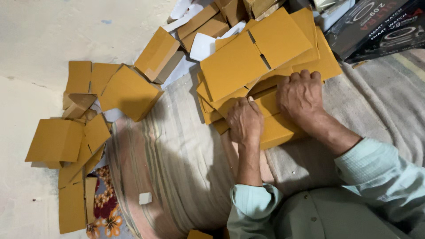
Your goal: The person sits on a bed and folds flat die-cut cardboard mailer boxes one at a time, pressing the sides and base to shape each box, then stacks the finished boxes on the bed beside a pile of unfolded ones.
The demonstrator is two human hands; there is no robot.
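The person sits on a striped blanket spread over a pale floor. The left hand and right hand rest knuckles up on a stack of flat tan cardboard blanks, fingers curled over the fold of one blank; whether they pinch it cannot be told. The stack lies directly under both hands. Loose folded tan boxes lie scattered to the left, well apart. Dark printed cartons border the far right corner.
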